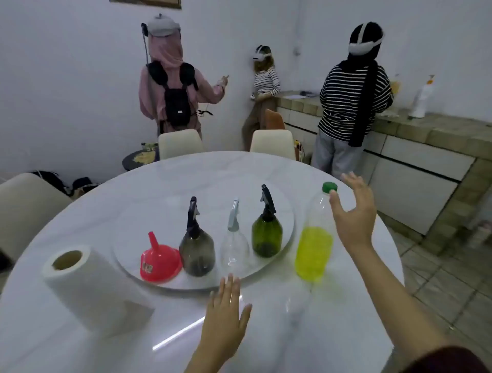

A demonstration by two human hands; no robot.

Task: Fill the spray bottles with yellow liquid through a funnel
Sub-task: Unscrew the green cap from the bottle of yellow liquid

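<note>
The right hand [352,213], fingers spread open, is reaching just beside the upright bottle [316,231] on its left; the left hand [226,314] is hovering flat and open.

A person's right hand [352,213] covers the far right side of the green-capped bottle [315,234], thumb tip across the cap's edge; whether it touches cannot be told. Both forearms run out of frame at the bottom edge. The label on the red funnel [159,259] is too blurred to read. The funnel's rim hides the base of the grey spray bottle [197,250]. A framed picture [146,3] on the wall is cut by the top edge.
</note>
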